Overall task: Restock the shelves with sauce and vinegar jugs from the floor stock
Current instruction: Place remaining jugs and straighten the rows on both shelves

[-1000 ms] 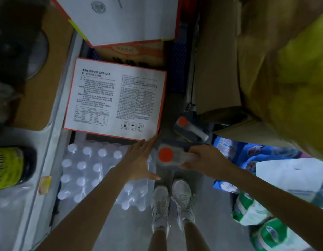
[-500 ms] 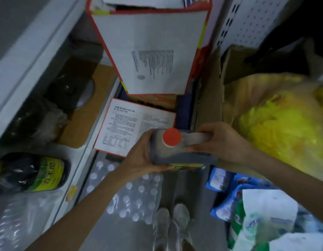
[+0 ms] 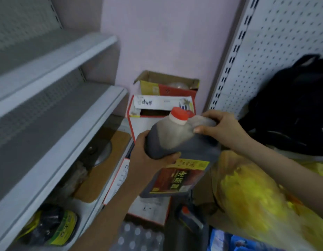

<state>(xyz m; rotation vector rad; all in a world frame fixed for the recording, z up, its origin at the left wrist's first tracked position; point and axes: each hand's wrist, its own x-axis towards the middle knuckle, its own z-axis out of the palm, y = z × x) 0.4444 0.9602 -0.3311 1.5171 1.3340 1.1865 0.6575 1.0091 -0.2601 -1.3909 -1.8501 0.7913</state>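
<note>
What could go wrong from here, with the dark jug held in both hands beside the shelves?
1. The jug is tilted in the air, the left hand under its shoulder and the right hand at its handle. A slip might drop it onto the second jug on the floor below.
2. The shelf edge is close on the left, so the jug could knock against it on the way in.

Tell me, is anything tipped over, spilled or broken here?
No spill shows. The jug is tilted, but only because the left hand and right hand are holding it. One dark bottle on the bottom shelf seems to lie on its side, not standing.
</note>
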